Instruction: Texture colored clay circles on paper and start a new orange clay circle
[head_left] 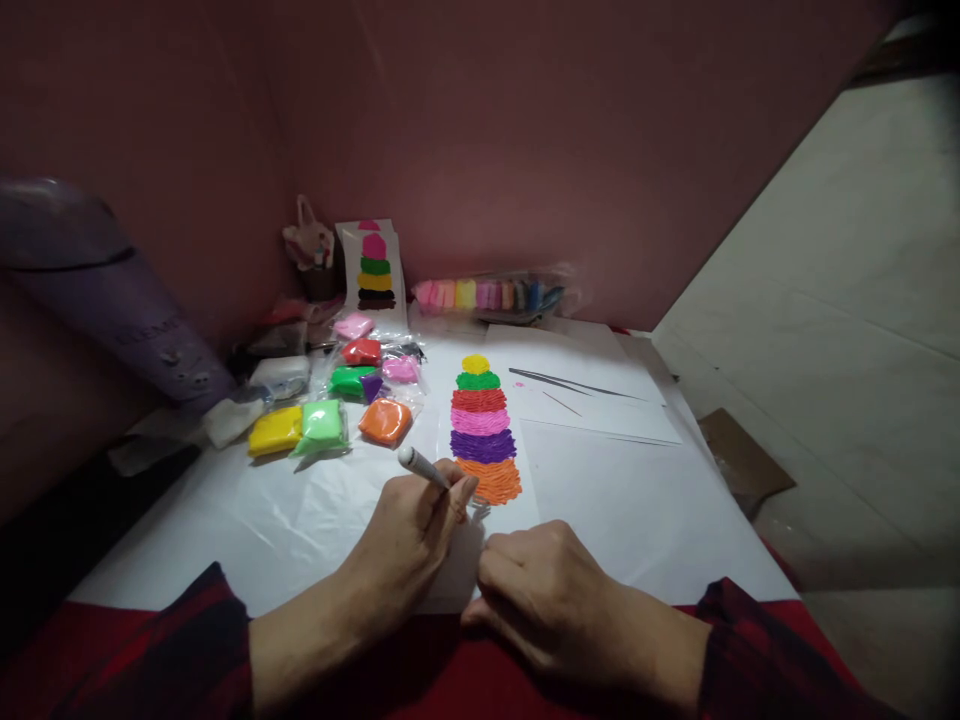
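My left hand [427, 510] is closed around a white-barrelled marker [424, 467], its tip hidden by my fingers. Beside those fingers, a few grey strokes [480, 508] show under the orange layer of a raised, ridged stack [480, 422]. From the top, this stack runs yellow, green, red, pink, purple and orange. It lies on a narrow sheet of paper [450, 580]. My right hand [551, 590] rests with curled fingers on the sheet's near edge, thumb at the border; the grip is partly hidden.
Bagged clay blocks [322, 428] lie at the left, near a leaning purple bottle [127, 300]. At the back stand a card with a coloured stack [375, 270] and a bag of coloured clay [487, 295]. Dark thin tools [570, 382] lie on paper at right.
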